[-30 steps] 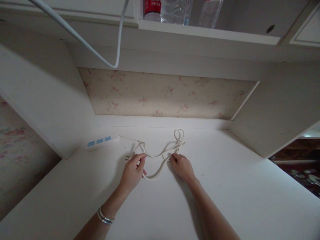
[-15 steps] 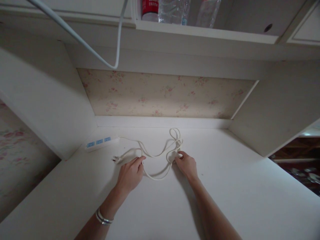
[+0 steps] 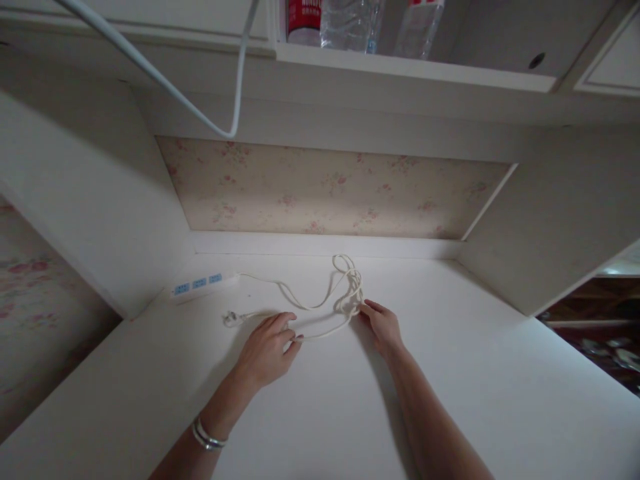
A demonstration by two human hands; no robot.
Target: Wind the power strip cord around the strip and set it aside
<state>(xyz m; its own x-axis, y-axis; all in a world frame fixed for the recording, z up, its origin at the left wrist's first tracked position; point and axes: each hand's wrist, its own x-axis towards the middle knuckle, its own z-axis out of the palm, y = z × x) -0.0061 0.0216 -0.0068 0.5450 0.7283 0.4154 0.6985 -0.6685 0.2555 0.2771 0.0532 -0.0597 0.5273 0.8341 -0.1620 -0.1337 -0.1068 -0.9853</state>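
A white power strip point(image 3: 199, 287) with blue socket faces lies at the left back of the white tabletop point(image 3: 320, 413). Its cream power cord point(image 3: 325, 333) runs right into a loose tangle of loops, then back left to a plug point(image 3: 231, 319). My left hand point(image 3: 270, 347), with silver bangles at the wrist, pinches the cord a little right of the plug. At the lower edge of the tangle, my right hand point(image 3: 381, 323) has its fingertips closed on the cord. Exactly which strands the right fingers hold is hidden.
Cabinet side panels point(image 3: 550, 220) close in the tabletop left and right, with flowered wallpaper point(image 3: 320, 193) behind. Overhead, a shelf point(image 3: 415, 67) holds several plastic bottles point(image 3: 345, 27). A bent white rod point(image 3: 200, 117) hangs at the upper left.
The cord between my hands has been drawn straighter, and the left-hand loop has gone. The plug has turned over slightly. My right hand has shifted a little right; the tangle's loops have changed shape.
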